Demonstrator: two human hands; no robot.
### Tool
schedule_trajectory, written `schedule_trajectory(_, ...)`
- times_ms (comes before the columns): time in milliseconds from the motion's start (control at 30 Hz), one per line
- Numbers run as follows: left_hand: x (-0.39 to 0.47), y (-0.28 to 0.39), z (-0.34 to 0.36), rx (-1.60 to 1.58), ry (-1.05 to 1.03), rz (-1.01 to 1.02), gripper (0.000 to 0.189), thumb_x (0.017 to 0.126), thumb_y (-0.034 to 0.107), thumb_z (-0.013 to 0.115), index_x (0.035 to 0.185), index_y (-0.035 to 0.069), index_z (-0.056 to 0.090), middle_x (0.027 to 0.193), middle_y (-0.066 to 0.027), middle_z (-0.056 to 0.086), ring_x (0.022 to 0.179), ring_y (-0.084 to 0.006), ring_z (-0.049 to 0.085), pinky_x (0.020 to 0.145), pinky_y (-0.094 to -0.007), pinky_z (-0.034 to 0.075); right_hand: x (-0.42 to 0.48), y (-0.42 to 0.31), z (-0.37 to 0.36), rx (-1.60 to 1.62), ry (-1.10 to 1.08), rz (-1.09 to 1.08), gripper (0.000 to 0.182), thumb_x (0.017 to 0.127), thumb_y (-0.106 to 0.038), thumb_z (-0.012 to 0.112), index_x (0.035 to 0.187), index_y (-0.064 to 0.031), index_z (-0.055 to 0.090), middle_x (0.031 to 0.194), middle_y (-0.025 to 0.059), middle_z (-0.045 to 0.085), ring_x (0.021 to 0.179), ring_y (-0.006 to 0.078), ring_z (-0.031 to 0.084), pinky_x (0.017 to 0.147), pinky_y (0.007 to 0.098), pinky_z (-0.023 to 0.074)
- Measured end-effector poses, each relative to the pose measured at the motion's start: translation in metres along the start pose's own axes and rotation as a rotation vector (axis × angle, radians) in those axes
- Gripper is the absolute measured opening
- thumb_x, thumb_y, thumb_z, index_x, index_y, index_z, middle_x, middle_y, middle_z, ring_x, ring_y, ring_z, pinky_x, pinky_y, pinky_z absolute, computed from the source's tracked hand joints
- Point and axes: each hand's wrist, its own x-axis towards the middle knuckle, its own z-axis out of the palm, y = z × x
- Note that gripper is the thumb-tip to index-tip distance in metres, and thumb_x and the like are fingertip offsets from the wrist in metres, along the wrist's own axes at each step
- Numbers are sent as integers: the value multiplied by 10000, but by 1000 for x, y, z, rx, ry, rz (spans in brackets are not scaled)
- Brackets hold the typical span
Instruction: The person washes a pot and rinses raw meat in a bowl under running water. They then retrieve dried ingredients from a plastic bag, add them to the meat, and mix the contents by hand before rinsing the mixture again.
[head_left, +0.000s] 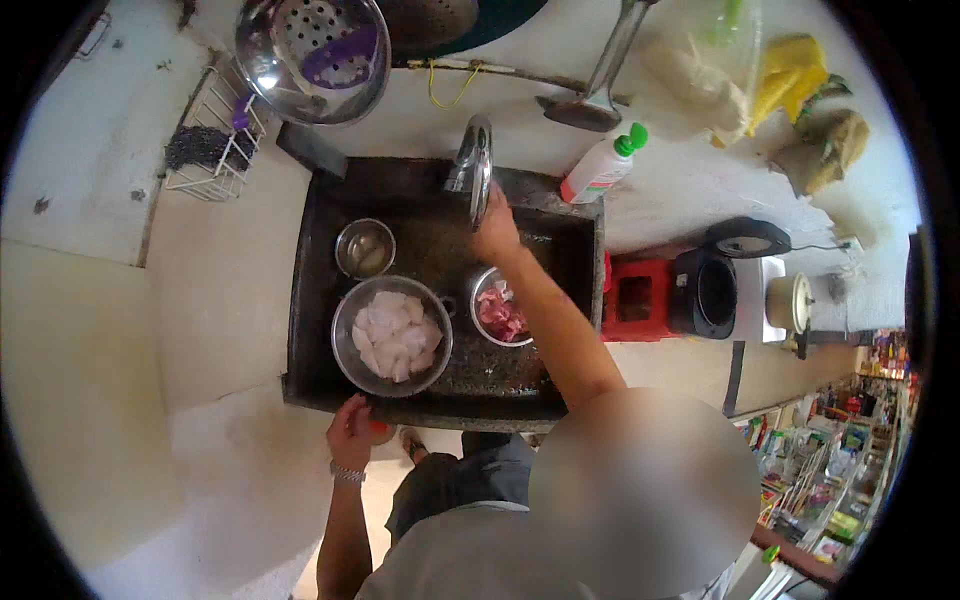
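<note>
My right hand (496, 229) is raised at the chrome faucet (480, 161) over a dark stone sink (480, 412); whether its fingers grip the faucet I cannot tell. Under my right forearm, a metal bowl holds pieces of raw red meat (501, 313). My left hand (351, 431), with a metal watch on the wrist, is at the sink's front edge, fingers partly curled, with a red-orange thing beside it. Behind that hand sits a large metal bowl (339, 337) of pale raw pieces (396, 335). A small metal bowl (365, 248) with liquid stands further back in the sink.
A dish-soap bottle (596, 174) with a green cap stands at the back right corner. On the wall hang a metal colander (311, 60), a spatula (592, 105) and cloths (787, 75). A white wire rack (214, 142) is at left. Right of the sink are a red crate (636, 300) and a black container (705, 294).
</note>
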Motion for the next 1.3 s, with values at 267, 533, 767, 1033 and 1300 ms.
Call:
schedule_trajectory(267,50,64,70,19,-100,61,223,961,77,619,1167,-1,653,1097,-102,699,948,-174,685,845,-300,554,-38,-15,16,451,-103,307,338,780,-108,622,1079,48,627,1099,258,636,1091,419,578,1003,444,461)
schedule_trajectory(533,124,63,114,-228,-275,-170,284,942,44,639,1221,-7,616,1151,-90,685,1008,-155,658,886,-289,527,-89,-51,57,1723,98,1335,100,940,-141,609,901,-50,615,809,48,607,732,183,584,605,315,487)
schedule_trajectory(767,167,69,120,-240,-429,-196,302,928,45,658,1225,5,623,1141,-84,690,1057,-141,643,907,-276,520,-239,3,47,1166,600,1805,404,863,-96,686,1229,17,555,1073,132,670,897,247,677,747,365,557)
schedule_trajectory(1033,160,46,76,-39,-465,-167,298,930,39,647,1226,12,625,1111,-76,690,1010,-143,646,899,-280,521,-231,13,86,1145,449,1873,232,854,-163,731,1010,-7,659,840,109,660,662,211,624,504,333,500)
schedule_trajectory(1300,148,52,88,-383,-514,-548,570,941,117,651,1457,119,408,1300,-87,560,1021,-208,636,818,-354,556,-193,-53,31,1126,75,1555,178,911,-113,615,992,45,627,812,103,653,648,200,641,475,318,536)
